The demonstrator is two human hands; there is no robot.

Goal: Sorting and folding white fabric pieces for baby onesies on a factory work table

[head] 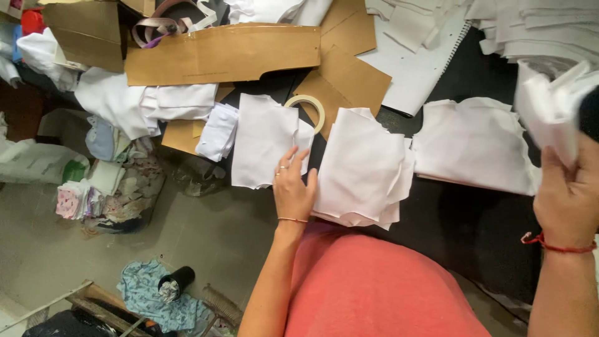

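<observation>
My left hand [293, 187] rests flat with fingers apart on the dark table [468, 218], its fingertips on the edge of a white fabric piece [262, 140] and its thumb beside a stack of white fabric pieces [365, 168]. My right hand [568, 200], with a red thread bracelet at the wrist, is raised at the right edge and grips a bunch of white fabric pieces [549, 106]. Another white fabric stack [474, 146] lies between the two hands. A roll of tape [309, 109] sits just beyond the left piece.
Brown cardboard patterns [224, 53] lie at the back of the table, with more white cut pieces [530, 25] and a spiral notebook [424, 68]. White cloth [125, 100] hangs at the left. Fabric scraps [118, 187] and a black cup [178, 281] are on the floor.
</observation>
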